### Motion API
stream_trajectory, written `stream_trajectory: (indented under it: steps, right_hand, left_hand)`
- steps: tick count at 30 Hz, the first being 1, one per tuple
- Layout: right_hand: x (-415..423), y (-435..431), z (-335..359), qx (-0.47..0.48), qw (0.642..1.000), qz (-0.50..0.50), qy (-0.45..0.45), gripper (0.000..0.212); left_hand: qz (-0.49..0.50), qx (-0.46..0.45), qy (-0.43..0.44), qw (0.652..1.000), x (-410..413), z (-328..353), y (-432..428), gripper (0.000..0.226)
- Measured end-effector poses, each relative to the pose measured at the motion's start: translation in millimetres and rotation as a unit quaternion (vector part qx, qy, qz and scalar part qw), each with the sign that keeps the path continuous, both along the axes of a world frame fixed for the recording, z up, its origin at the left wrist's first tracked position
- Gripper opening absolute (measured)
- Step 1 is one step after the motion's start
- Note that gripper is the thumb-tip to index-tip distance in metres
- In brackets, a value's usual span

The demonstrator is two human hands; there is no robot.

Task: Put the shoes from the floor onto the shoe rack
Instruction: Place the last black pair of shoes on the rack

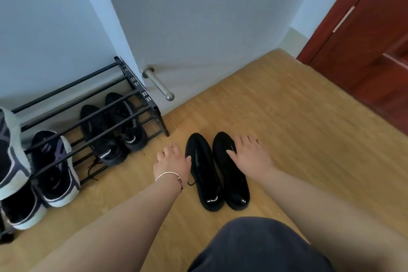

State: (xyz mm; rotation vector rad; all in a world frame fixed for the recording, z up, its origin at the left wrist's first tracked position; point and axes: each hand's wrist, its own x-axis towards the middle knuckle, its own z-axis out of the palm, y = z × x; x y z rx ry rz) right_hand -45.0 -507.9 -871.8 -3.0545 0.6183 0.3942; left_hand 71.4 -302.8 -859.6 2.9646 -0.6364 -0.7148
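Note:
Two black shoes stand side by side on the wooden floor, toes pointing away from me: the left shoe (204, 174) and the right shoe (231, 174). My left hand (173, 160), with a thin bracelet on the wrist, hovers open just left of the left shoe, its thumb at the shoe's edge. My right hand (248, 153) is spread open over the right side of the right shoe, thumb resting on its upper. The black metal shoe rack (141, 93) stands against the wall at the left, with another black pair (114, 126) under its top bars.
Dark-and-white sneakers (55, 168) fill the rack's left part, one more at the far left edge (11, 152). A metal door stopper (159, 84) juts from the white wall beside the rack. A red-brown door (364, 40) is at the right. My knee (254, 247) is at the bottom.

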Motion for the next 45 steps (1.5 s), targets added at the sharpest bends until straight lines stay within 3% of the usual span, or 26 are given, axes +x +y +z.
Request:
stream_trajectory:
  steps: [8, 12, 15, 20, 26, 33, 41, 45]
  right_hand:
    - [-43.0, -21.3, -73.5, 0.080, 0.993, -0.070, 0.040, 0.061]
    - [-45.4, -16.9, -103.3, 0.143, 0.978, -0.150, 0.031, 0.060]
    - [-43.3, -15.9, -116.9, 0.200, 0.955, -0.217, 0.030, 0.057]
    - [-38.5, -16.1, -119.8, 0.387, 0.835, -0.392, -0.009, 0.044]
    - [-49.9, -30.3, -116.0, 0.532, 0.726, -0.435, -0.013, 0.047]
    - [-72.0, -19.1, -107.1, 0.560, 0.705, -0.431, -0.060, 0.058]
    - [-85.1, -10.7, -85.2, 0.580, 0.667, -0.456, -0.106, 0.055]
    - [-82.4, -8.2, -59.3, 0.583, 0.669, -0.443, -0.123, 0.053]
  left_hand:
    - [0.045, -0.016, 0.144, 0.988, -20.0, -68.4, -10.0, 0.063]
    - [0.153, -0.055, 0.222, 0.961, -25.9, -93.1, -19.9, 0.057]
    - [0.223, -0.078, 0.233, 0.943, -31.0, -101.6, -25.1, 0.046]
    - [0.337, -0.151, 0.273, 0.888, -40.0, -111.3, -25.4, 0.053]
    - [0.397, -0.185, 0.297, 0.849, -47.8, -118.5, -18.3, 0.058]
    - [0.401, -0.207, 0.311, 0.837, -46.3, -117.3, -21.2, 0.049]
    - [0.405, -0.256, 0.324, 0.816, -51.9, -102.4, -6.1, 0.048]
    - [0.398, -0.295, 0.334, 0.802, -46.7, -79.5, 2.8, 0.047]
